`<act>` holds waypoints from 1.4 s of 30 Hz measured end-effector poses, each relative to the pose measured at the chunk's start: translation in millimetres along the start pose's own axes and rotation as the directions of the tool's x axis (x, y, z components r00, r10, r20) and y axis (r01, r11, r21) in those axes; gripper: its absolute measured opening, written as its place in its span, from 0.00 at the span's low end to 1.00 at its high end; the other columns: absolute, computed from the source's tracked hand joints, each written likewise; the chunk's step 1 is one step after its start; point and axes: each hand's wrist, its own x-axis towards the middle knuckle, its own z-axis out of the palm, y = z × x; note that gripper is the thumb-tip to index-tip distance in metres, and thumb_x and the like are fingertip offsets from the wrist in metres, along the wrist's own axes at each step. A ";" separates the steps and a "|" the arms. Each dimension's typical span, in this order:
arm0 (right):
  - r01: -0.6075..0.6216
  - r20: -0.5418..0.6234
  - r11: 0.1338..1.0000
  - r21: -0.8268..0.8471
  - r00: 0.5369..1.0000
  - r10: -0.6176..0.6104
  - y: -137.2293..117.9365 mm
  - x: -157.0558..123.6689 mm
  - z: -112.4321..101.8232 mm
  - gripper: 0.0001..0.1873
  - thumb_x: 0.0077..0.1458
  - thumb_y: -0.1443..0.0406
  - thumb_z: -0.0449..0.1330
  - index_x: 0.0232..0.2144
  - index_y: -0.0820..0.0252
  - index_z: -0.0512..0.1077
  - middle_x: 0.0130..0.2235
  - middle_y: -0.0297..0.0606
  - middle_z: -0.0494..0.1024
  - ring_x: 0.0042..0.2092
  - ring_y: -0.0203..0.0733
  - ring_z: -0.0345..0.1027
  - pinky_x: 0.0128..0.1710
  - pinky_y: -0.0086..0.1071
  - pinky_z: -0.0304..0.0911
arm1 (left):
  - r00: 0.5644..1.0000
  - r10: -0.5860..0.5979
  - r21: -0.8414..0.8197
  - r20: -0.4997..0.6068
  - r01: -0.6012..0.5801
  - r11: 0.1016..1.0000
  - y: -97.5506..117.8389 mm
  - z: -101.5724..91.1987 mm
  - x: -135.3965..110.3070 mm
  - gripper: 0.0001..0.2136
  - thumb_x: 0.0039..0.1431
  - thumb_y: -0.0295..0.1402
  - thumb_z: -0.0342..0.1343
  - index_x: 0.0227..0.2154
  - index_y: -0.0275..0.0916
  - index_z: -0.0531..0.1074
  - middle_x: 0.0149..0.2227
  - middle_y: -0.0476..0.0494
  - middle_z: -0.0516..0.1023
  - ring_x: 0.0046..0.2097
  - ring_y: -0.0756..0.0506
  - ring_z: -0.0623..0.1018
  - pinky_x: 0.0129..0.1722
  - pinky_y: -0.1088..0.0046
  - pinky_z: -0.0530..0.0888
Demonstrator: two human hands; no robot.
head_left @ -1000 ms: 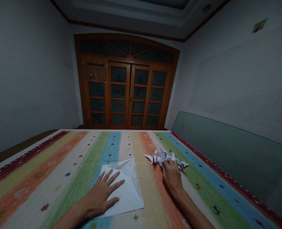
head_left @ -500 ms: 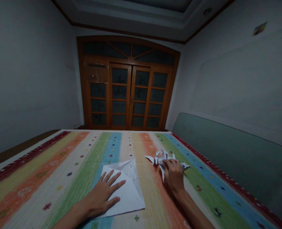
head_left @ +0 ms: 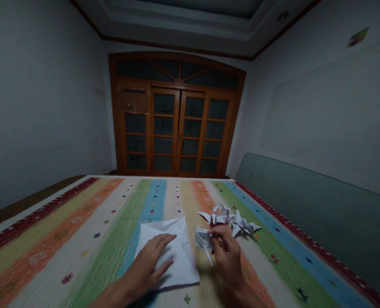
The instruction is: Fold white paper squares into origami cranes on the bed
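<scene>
Pile of folded papers (head_left: pixel 230 218), right, just beyond the right hand (head_left: pixel 227 254). Folded piece (head_left: pixel 203 237), one, pinched in the right grip, just right of the white sheet (head_left: pixel 182 259) and nearer than the pile. Left hand (head_left: pixel 149 259), over the sheet; grip loosely parted, holding nothing; contact cannot be told. Desk (head_left: pixel 90 252), under striped cloth. Glazed wooden doors (head_left: pixel 179 124), far. Green panel (head_left: pixel 305 196), right. Pale walls (head_left: pixel 42 85), dimly lit.

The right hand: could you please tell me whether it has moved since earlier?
Yes, the right hand has moved left and nearer, judged against the striped tablecloth.
</scene>
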 end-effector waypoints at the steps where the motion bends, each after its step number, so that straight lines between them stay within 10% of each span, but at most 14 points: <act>1: -0.059 0.052 0.996 0.067 0.997 0.056 -2.9 -6.7 5.4 0.10 0.61 0.60 0.58 0.31 0.57 0.75 0.33 0.38 0.76 0.28 0.41 0.71 0.22 0.27 0.67 | 0.999 0.016 -0.021 -0.030 -0.017 1.000 6.8 0.8 -0.5 0.28 0.66 0.34 0.57 0.67 0.53 0.58 0.64 0.40 0.70 0.64 0.35 0.71 0.64 0.53 0.68; 11: -0.127 0.277 0.963 0.240 0.959 0.057 -19.9 -44.4 28.6 0.07 0.62 0.59 0.61 0.35 0.56 0.74 0.34 0.37 0.74 0.36 0.42 0.72 0.30 0.27 0.68 | 0.954 0.142 -0.055 -0.266 -0.162 0.985 35.5 12.5 -7.8 0.24 0.58 0.24 0.59 0.57 0.44 0.65 0.50 0.39 0.79 0.48 0.40 0.81 0.47 0.64 0.80; 20: -0.099 0.572 0.959 0.265 0.817 -0.074 -18.7 -47.8 20.3 0.29 0.56 0.50 0.66 0.57 0.50 0.71 0.61 0.49 0.67 0.61 0.59 0.64 0.52 0.43 0.67 | 0.926 -0.271 -0.384 -0.264 0.156 0.910 35.3 18.1 -0.7 0.08 0.62 0.37 0.59 0.38 0.40 0.80 0.40 0.40 0.86 0.42 0.38 0.84 0.45 0.64 0.79; 24: -0.076 0.558 0.965 0.249 0.826 -0.079 -6.0 -55.3 24.4 0.42 0.48 0.56 0.73 0.63 0.52 0.64 0.57 0.48 0.72 0.53 0.55 0.70 0.53 0.44 0.65 | 0.897 -0.400 -0.539 -0.189 0.246 0.805 40.7 12.9 4.5 0.11 0.60 0.40 0.60 0.34 0.38 0.81 0.36 0.39 0.86 0.38 0.38 0.84 0.40 0.65 0.79; 29: -0.111 0.521 0.986 0.121 0.853 0.032 -4.4 -57.9 28.9 0.31 0.49 0.70 0.65 0.57 0.53 0.70 0.45 0.41 0.78 0.44 0.47 0.72 0.46 0.37 0.66 | 0.860 -0.465 -0.585 -0.210 0.271 0.764 41.6 12.3 7.3 0.13 0.58 0.43 0.61 0.31 0.37 0.80 0.30 0.41 0.85 0.33 0.39 0.81 0.33 0.68 0.75; 42: -0.318 0.542 0.937 0.147 0.818 0.193 -8.6 -51.3 32.6 0.21 0.58 0.55 0.63 0.48 0.61 0.73 0.32 0.37 0.75 0.34 0.44 0.69 0.35 0.34 0.62 | 0.821 -0.567 -0.883 -0.061 0.221 0.415 44.9 18.6 11.8 0.22 0.45 0.51 0.71 0.32 0.38 0.76 0.30 0.43 0.84 0.32 0.41 0.82 0.33 0.70 0.76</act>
